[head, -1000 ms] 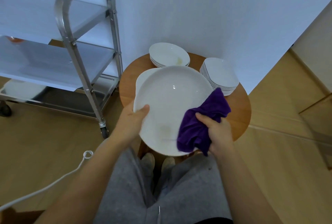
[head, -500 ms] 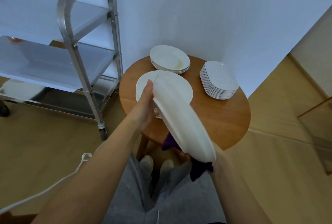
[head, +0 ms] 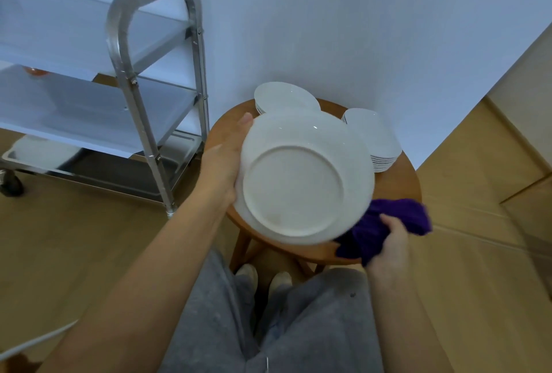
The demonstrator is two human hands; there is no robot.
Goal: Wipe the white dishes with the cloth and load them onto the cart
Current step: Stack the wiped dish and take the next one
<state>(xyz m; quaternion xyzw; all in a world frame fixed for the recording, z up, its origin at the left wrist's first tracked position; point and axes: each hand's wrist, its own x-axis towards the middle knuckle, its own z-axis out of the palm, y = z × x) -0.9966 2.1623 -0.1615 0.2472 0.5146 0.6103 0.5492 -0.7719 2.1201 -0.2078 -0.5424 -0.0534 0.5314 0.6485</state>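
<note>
The person's left hand (head: 222, 163) is reaching forward from a bare forearm and gripping the left rim of a large round white ceramic plate (head: 304, 181), with the thumb lying up along the rim's upper left edge and the other fingers hidden behind the plate. The plate is being held in the air above the near part of a round wooden side table (head: 400, 181), tilted so that its underside and raised foot ring are facing the camera and its eating surface is pointing away, toward the table. Being round, it is showing no long axis.

The right hand (head: 388, 241) is sitting low at the plate's lower right edge, its fingers curling round a bunched purple cloth (head: 385, 226), which is touching or just beside the plate's rim there.

On the far side of the table, a stack of shallow white bowls (head: 283, 97) and a stack of small white plates (head: 373, 136) are standing, both partly hidden by the held plate. A three-shelf stainless steel cart (head: 155, 79) is standing to the left against the white wall, with something white lying on its bottom shelf.
</note>
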